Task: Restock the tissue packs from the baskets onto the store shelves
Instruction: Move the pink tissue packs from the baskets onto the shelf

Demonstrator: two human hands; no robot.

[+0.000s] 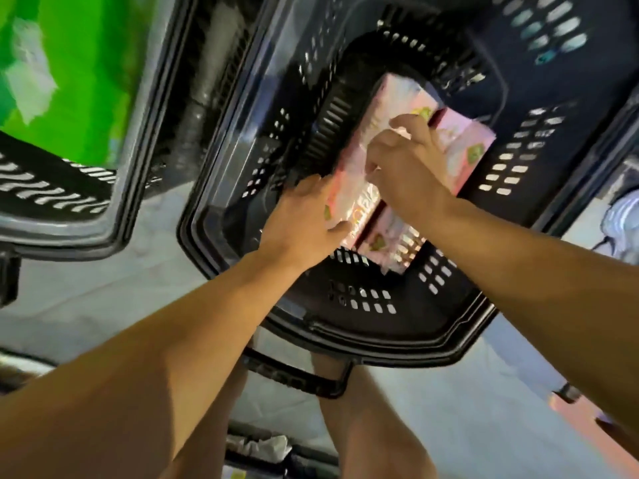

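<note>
A black plastic basket [449, 326] stands on the floor below me. Inside it lie pink tissue packs: a long one [387, 108] on the left and a second [463, 146] beside it on the right. My left hand [304, 223] grips the near end of the long pack, thumb on top. My right hand [404, 167] reaches over the middle of the packs with its fingers curled on the long pack's wrapper. A further pink pack [390, 247] shows under my right wrist.
A second dark basket [103, 209] at the left holds green packs [79, 74]. The black basket's handle [301, 378] hangs toward me over the pale floor. My legs are below the basket. Packaged goods [622, 223] sit at the right edge.
</note>
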